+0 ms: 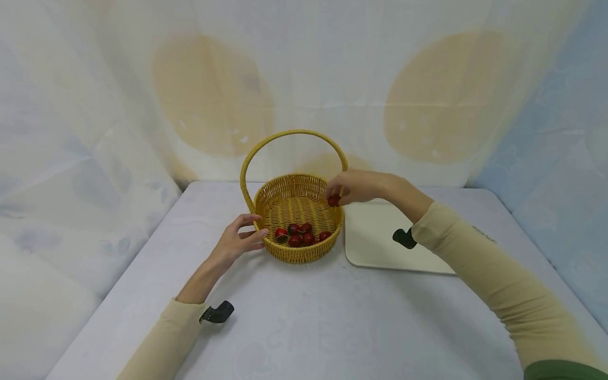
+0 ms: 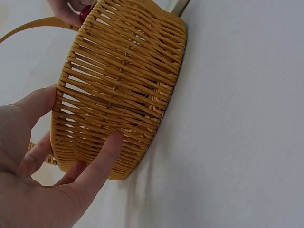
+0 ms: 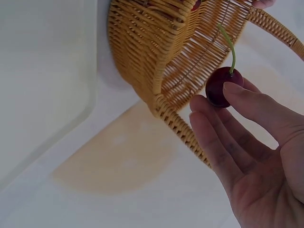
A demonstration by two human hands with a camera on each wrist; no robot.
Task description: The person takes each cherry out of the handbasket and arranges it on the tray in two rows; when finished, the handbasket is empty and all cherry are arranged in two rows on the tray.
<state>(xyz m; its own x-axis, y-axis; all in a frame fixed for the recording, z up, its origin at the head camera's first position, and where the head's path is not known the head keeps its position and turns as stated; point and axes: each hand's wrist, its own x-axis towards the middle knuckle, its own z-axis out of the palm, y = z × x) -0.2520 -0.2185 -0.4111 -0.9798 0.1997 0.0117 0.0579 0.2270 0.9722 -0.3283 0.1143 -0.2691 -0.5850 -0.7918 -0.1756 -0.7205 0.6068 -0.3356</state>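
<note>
A round yellow wicker basket (image 1: pixel 299 257) with a tall hoop handle (image 1: pixel 294 132) stands upright on the table. Several dark red cherries (image 1: pixel 308 239) lie together along the near side of its floor. My left hand (image 1: pixel 239 237) holds the basket at its left side, thumb and fingers spread over the rim and outer wall near the handle's foot. Between thumb and fingertips, my right hand (image 1: pixel 353 186) pinches one dark cherry (image 3: pixel 219 88) at the basket's right rim. A green stem (image 3: pixel 232 50) sticks up from that cherry in the right wrist view.
To the right of the basket lies a cream rectangular tray (image 1: pixel 375 250), partly under the right forearm. A white patterned cloth (image 1: pixel 304 68) hangs behind the table (image 1: pixel 304 311), with more cloth on both sides. A dark wrist camera (image 1: pixel 405 238) juts from the right sleeve.
</note>
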